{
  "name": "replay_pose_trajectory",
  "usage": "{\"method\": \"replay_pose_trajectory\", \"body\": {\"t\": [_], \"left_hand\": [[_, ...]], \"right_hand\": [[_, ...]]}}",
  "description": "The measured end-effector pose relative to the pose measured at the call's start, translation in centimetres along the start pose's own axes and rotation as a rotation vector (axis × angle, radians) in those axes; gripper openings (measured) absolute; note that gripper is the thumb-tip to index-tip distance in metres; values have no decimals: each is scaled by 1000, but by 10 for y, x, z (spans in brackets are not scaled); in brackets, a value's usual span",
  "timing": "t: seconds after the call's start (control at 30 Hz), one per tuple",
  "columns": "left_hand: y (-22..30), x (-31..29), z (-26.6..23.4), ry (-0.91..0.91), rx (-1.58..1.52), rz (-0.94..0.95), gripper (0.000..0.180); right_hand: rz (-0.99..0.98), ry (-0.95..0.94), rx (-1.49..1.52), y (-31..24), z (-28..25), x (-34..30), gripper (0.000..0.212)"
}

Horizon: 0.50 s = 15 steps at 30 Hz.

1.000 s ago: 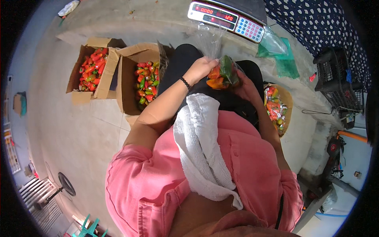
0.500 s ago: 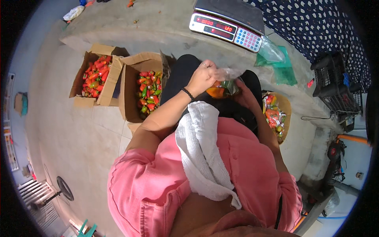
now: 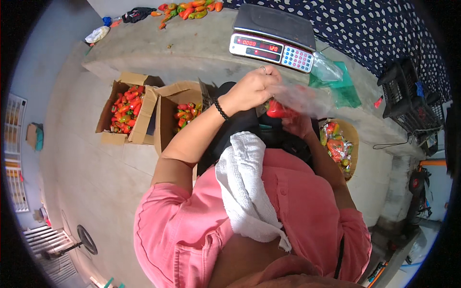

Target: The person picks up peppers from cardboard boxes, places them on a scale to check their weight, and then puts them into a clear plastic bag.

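While the left hand (image 3: 252,89) is pinching the upper edge of a clear plastic bag (image 3: 300,98), its fingers closed on the film, the right hand (image 3: 298,126) is cupping the bag from below, fingers curled up around its underside. A red pepper (image 3: 278,110) is sitting inside the bag, between the two hands and just above the person's dark lap. A black band is circling the left wrist. The bag is hanging in front of a concrete ledge (image 3: 192,45), on which a weighing scale (image 3: 273,36) is standing with its red display lit. Just to the right of the scale, green plastic bags (image 3: 341,84) are lying on the ledge, and a small heap of loose peppers (image 3: 189,9) is lying at its far end. Two open cardboard boxes (image 3: 144,108) of red, orange and green peppers are standing on the floor to the person's left. A basket of bagged peppers (image 3: 338,146) is sitting to the right. A white towel (image 3: 245,192) is hanging over the pink shirt.
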<state>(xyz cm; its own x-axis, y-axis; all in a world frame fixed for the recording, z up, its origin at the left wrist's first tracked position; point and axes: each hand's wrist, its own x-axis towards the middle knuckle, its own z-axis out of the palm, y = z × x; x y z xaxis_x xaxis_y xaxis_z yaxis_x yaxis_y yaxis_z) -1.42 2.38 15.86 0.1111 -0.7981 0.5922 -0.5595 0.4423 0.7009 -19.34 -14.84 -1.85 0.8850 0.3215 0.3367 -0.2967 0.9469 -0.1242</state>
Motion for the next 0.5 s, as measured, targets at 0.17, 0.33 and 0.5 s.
{"method": "replay_pose_trajectory", "body": {"t": [0.17,0.33,0.5], "left_hand": [[-1,-3,8,120,213,-151,20],[0,-14,23,35,404,-206,24],[20,1,16,-3,545,-17,13]], "right_hand": [[-187,412,-294,29,59,28,81],[-90,567,-616,7,7,1,58],[-186,744,-645,27,20,11,42]]}}
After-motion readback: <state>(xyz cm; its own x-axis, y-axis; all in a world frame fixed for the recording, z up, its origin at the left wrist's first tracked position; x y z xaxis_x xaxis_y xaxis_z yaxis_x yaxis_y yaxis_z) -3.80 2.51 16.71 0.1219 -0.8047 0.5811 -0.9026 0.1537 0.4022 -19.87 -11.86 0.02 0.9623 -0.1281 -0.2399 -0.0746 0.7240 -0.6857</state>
